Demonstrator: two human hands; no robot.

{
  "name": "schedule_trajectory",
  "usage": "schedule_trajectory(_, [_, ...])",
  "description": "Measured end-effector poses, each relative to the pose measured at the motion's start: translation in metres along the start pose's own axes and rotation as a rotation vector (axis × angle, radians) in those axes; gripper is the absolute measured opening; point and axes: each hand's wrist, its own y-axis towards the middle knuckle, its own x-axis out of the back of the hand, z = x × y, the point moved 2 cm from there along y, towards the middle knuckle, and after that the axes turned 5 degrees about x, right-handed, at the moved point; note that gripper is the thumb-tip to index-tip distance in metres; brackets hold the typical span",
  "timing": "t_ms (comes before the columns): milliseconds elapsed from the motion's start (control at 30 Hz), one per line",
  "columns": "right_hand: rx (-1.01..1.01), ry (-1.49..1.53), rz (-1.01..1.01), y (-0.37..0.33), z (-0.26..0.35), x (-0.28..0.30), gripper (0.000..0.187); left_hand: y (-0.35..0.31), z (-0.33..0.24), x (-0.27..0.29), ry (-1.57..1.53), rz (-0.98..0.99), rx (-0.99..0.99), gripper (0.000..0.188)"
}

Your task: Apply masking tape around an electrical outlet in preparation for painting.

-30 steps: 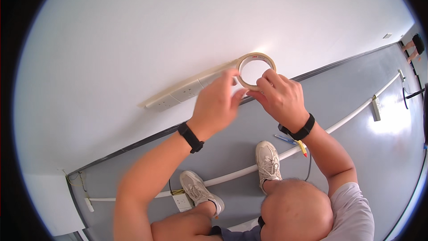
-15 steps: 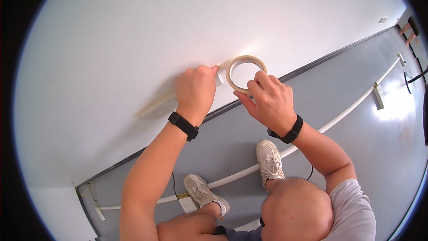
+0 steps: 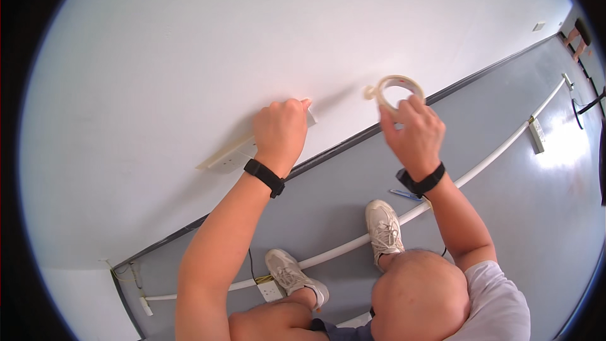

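Observation:
Against the white wall, my left hand is closed over the right part of a long white socket strip. Its fingertips meet near the strip's right end, and whatever they pinch is hidden. Off to the right, my right hand grips a roll of pale masking tape by its lower rim. A short loose tape end curls from the roll's left side. No tape spans the gap between the hands.
A dark skirting runs along the wall's foot. White conduit crosses the grey floor past my shoes, with socket boxes along it. A blue pen lies below my right wrist. Another person's legs show far right.
My right hand has moved right with the tape roll, away from the left hand. The tape that stretched between them is now parted and curls at the roll. My left hand stays nearly in place.

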Motion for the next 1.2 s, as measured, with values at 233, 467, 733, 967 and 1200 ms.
schedule_trajectory(233, [-0.117, 0.306, 0.257, -0.084, -0.025, 0.005, 0.034, 0.001, 0.011, -0.002, -0.128, -0.095, -0.028, 0.058])
schedule_trajectory(467, [-0.071, 0.506, 0.669, -0.191, 0.004, -0.026, 0.037, -0.001, 0.009, -0.007, 0.087, -0.172, -0.122, 0.06])
schedule_trajectory(733, [0.197, 0.56, 0.935, -0.184, 0.035, -0.041, 0.041, 0.008, 0.01, 0.006, 0.223, -0.187, -0.382, 0.048])
schedule_trajectory(967, [0.432, 0.455, 1.253, -0.119, 0.02, -0.026, 0.02, -0.09, 0.038, 0.029, 0.264, 0.294, -0.623, 0.031])
schedule_trajectory(1200, [0.731, 0.22, 1.305, -0.05, -0.013, -0.015, 0.025, -0.16, 0.117, 0.043, 0.485, 0.794, -0.62, 0.026])
